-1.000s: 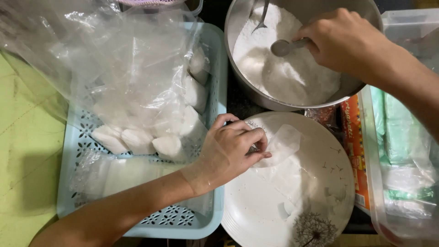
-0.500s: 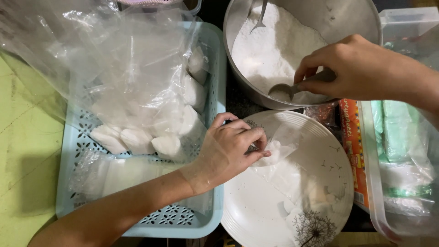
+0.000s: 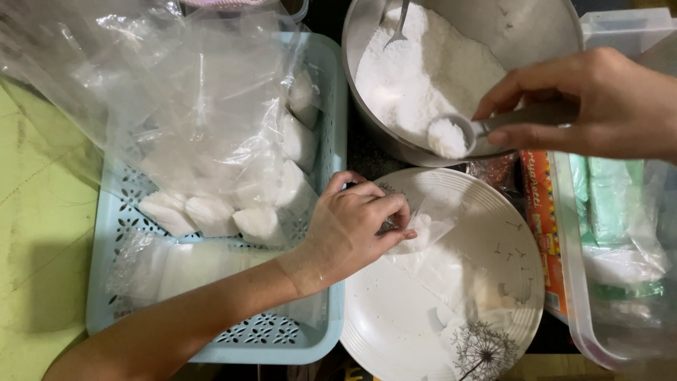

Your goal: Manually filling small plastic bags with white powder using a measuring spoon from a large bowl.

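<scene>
Head: R hand (image 3: 599, 99) grip shut on spoon (image 3: 486, 127); L hand (image 3: 356, 229) pinches small bag (image 3: 430, 229).

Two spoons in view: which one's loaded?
The spoon in the right hand, heaped with white powder at the pot's near rim. The other spoon stands untouched in the powder.

Left hand (image 3: 356, 229) low, palm down, fingertips pinched together, forearm running in from bottom left. Right hand (image 3: 592, 106) higher, fingers curled closed, forearm from right.
</scene>
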